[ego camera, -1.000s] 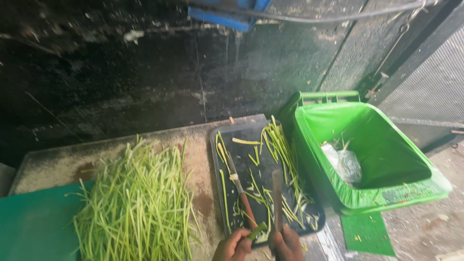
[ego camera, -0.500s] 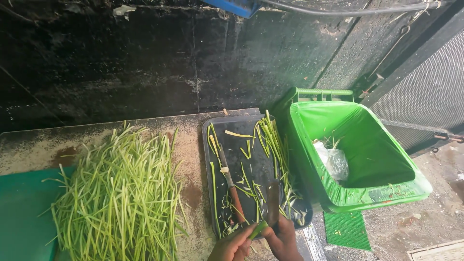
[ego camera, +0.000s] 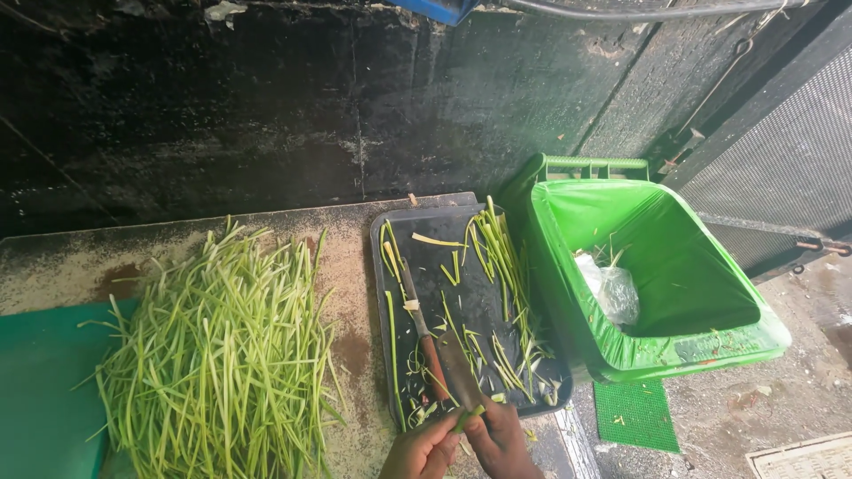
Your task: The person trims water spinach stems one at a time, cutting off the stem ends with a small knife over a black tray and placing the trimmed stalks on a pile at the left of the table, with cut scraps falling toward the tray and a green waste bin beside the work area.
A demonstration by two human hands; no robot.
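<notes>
Low at the near edge of the dark rectangular cutting tray (ego camera: 444,222), the left hand (ego camera: 424,451) curls its fingers closed around a short green stem piece (ego camera: 468,418), pinching it over the tray's corner. The right hand (ego camera: 502,441) sits clenched on a rusty-bladed knife (ego camera: 456,372), blade angled away across the tray's scattered green trimmings (ego camera: 497,257)

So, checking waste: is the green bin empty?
No, the green bin holds a clear plastic bag and a few stem scraps.
</notes>
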